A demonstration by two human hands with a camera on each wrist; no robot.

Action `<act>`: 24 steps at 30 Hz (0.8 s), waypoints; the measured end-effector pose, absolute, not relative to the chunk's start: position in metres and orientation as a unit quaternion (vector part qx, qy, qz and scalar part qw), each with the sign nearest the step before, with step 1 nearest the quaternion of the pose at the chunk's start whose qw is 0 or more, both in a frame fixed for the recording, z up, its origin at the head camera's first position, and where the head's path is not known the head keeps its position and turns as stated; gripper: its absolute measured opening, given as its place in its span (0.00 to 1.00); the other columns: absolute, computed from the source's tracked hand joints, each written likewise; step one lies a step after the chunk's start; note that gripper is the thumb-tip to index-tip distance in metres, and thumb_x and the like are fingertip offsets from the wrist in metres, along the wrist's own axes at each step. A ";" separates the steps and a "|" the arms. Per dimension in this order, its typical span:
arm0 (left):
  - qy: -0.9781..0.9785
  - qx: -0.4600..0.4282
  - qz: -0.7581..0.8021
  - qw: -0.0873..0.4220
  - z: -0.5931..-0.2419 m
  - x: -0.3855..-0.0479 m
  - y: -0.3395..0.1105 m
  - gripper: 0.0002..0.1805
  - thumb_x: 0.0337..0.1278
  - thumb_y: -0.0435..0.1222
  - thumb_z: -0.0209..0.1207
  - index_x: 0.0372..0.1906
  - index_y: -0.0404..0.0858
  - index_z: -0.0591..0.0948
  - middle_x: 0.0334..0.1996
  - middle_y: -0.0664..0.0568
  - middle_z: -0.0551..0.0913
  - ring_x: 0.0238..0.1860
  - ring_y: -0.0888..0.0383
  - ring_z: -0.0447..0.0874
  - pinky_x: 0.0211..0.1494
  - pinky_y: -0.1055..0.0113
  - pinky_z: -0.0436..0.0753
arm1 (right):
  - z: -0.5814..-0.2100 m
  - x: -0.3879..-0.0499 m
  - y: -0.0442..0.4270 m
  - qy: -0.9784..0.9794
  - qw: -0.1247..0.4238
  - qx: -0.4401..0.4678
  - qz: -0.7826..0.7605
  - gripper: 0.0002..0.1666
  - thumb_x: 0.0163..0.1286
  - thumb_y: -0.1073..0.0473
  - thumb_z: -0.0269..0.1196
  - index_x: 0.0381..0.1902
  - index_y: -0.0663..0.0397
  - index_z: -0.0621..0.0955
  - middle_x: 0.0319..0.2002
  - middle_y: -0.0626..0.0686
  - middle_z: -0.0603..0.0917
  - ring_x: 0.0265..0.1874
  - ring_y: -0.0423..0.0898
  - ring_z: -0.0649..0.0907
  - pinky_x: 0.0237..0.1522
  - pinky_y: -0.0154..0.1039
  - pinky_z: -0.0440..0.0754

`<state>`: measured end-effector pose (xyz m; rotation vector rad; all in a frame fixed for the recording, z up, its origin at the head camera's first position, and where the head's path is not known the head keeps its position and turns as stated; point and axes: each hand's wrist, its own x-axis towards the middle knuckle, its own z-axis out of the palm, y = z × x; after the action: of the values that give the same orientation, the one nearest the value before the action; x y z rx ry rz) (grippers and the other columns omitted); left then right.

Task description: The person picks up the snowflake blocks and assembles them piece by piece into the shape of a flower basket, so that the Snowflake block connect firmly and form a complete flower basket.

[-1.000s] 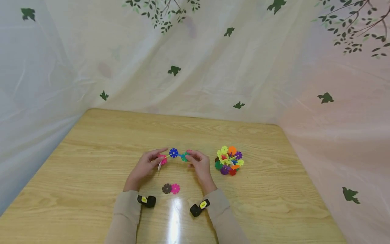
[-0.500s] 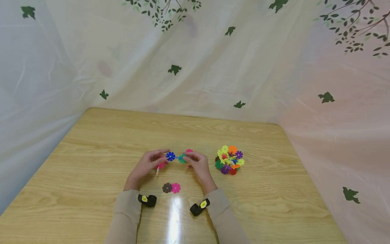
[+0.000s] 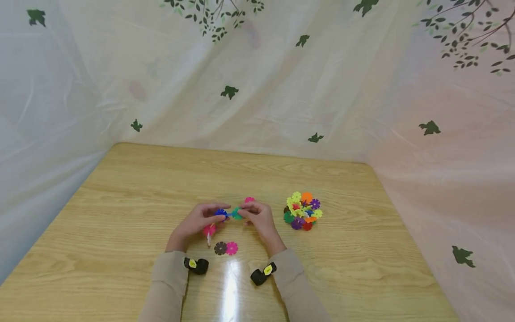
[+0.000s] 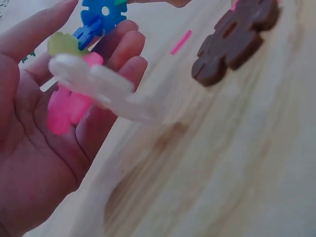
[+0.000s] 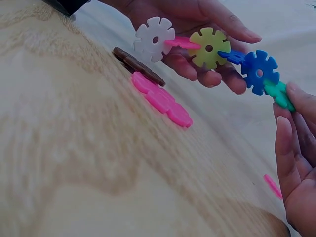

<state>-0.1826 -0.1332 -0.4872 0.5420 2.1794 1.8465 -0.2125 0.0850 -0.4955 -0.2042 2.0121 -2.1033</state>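
Observation:
A chain of interlocking plastic snowflake discs hangs between both hands. In the right wrist view it runs from a white disc (image 5: pixel 155 40) through a pink disc (image 5: pixel 181 42), a yellow disc (image 5: pixel 209 48) and two blue discs (image 5: pixel 260 72) to a green disc (image 5: pixel 279 95). My right hand (image 3: pixel 261 219) pinches the green disc between thumb and fingertips. Around the chain's blue part lies my left hand (image 3: pixel 197 220), thumb and fingers spread apart. Its fingers (image 4: pixel 129 49) lie behind the discs, and no firm grip shows.
A brown disc (image 3: pixel 220 248) and a pink disc (image 3: pixel 231 248) lie side by side on the wooden table (image 3: pixel 354 268). Another pink disc (image 3: pixel 250 199) lies beyond my right hand. A multicoloured cluster of joined discs (image 3: pixel 302 212) stands to the right.
The left hand has shifted along the chain toward the blue discs. The chain's pink and white end has swung down and nearer. My right hand keeps its pinch and has moved slightly left.

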 end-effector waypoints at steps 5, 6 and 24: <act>0.725 0.192 0.646 0.142 -0.487 -0.182 -0.130 0.25 0.68 0.37 0.56 0.62 0.24 0.71 0.45 0.26 0.82 0.35 0.55 0.87 0.40 0.65 0.88 | -0.495 -0.213 0.085 0.688 0.125 -0.077 -0.710 0.17 0.61 0.67 0.67 0.45 0.75 0.80 0.27 0.40 0.85 0.26 0.34 0.81 0.22 0.29 0.81; 0.721 0.193 0.650 0.145 -0.487 -0.182 -0.129 0.25 0.68 0.36 0.55 0.62 0.24 0.71 0.45 0.26 0.81 0.35 0.55 0.87 0.40 0.64 0.88 | -0.492 -0.211 0.086 0.689 0.126 -0.081 -0.710 0.17 0.62 0.67 0.67 0.45 0.75 0.80 0.27 0.40 0.85 0.26 0.34 0.81 0.23 0.29 0.81; 0.744 0.143 0.634 0.157 -0.487 -0.182 -0.124 0.23 0.65 0.41 0.59 0.55 0.25 0.78 0.44 0.31 0.83 0.40 0.52 0.86 0.39 0.64 0.89 | -0.490 -0.207 0.086 0.708 0.118 -0.106 -0.688 0.15 0.61 0.67 0.67 0.44 0.74 0.81 0.31 0.49 0.88 0.26 0.35 0.82 0.23 0.31 0.83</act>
<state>-0.1819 -0.1240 -0.4874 0.4103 2.1295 1.8137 -0.2072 0.0863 -0.4902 -0.3115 2.0715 -2.0124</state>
